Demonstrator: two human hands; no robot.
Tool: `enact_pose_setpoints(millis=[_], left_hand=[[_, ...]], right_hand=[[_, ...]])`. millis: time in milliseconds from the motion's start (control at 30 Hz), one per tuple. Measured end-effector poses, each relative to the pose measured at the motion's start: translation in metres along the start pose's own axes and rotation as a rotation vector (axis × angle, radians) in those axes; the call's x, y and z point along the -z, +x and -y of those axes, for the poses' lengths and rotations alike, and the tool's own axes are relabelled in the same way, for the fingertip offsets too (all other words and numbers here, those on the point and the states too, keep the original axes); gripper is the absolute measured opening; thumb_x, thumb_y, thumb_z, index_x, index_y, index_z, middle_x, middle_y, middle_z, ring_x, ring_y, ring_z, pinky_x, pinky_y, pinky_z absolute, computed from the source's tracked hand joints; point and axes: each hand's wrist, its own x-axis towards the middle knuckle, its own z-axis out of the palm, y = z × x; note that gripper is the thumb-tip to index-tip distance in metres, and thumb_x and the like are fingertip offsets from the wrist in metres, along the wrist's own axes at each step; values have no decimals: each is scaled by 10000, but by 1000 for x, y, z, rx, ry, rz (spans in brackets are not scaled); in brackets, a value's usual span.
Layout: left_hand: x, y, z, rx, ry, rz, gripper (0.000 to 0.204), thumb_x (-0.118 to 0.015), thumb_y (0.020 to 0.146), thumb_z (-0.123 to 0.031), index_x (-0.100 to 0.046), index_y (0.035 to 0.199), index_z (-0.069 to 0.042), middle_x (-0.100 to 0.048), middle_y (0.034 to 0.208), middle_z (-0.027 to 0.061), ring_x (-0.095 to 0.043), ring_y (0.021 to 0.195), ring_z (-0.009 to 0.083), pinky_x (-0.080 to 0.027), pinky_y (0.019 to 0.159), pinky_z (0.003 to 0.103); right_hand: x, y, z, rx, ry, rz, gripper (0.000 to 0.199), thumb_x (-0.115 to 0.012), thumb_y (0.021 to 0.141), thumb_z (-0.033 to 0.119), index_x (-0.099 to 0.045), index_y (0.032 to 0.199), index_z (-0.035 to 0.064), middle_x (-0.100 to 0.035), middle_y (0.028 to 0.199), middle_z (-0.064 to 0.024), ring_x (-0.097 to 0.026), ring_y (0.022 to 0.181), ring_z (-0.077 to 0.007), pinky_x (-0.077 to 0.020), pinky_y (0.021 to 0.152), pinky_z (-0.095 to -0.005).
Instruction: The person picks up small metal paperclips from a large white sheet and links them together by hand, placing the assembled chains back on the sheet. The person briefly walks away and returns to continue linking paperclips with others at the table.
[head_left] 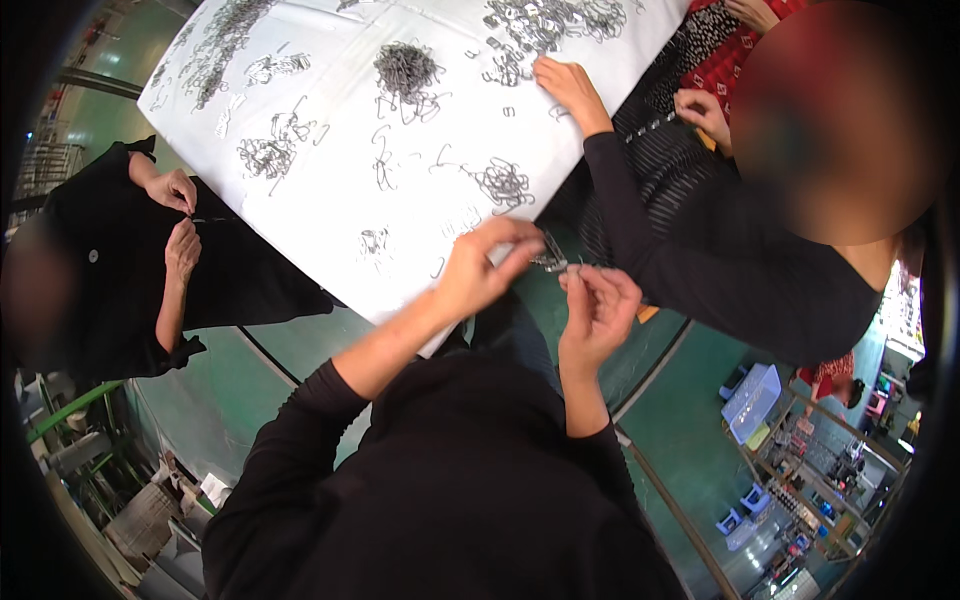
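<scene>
Just past the table's near corner, my left hand (488, 262) and my right hand (598, 308) are close together in the air. Small grey metal wire pieces (550, 258) show between them, too small to tell their exact kind. My right thumb and forefinger pinch the lower end of these pieces. The left fingers are bent around the upper end, with the tips partly hidden. Closest to my left hand on the white-covered table (335, 185) lies a tangled pile of bent wire hooks (503, 185).
More wire piles (407, 70) spread over the table, with flat metal loops (535, 25) at the far right. A co-worker's hand (575, 90) touches the table at right; another co-worker's hands (180, 215) are at left. A blue crate (752, 402) stands at right.
</scene>
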Motion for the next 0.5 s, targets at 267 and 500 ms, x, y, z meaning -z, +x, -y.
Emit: enact_pose_setpoints(millis=[267,500], left_hand=[[49,177,131,-72,626,-292,144,-653,844,-135,-728,946,-66,-677,955,107,-627,848,279,-518,764,380],[47,224,151,52,875,-189,126,-660,836,-186,-740,921,-140,-663,1021,47,-579,979,274,-525,802,384]], right_hand=[[14,7,-10,120,-95,115,327,-644,822,-113,-444,1072,-46,-640,926,-163,-676,803,-205,-591,700,-283],[14,7,-11,93,-93,163,313,-655,808,-122,-469,1052,-56,-646,932,-172,-680,824,-213,-593,730,-292]])
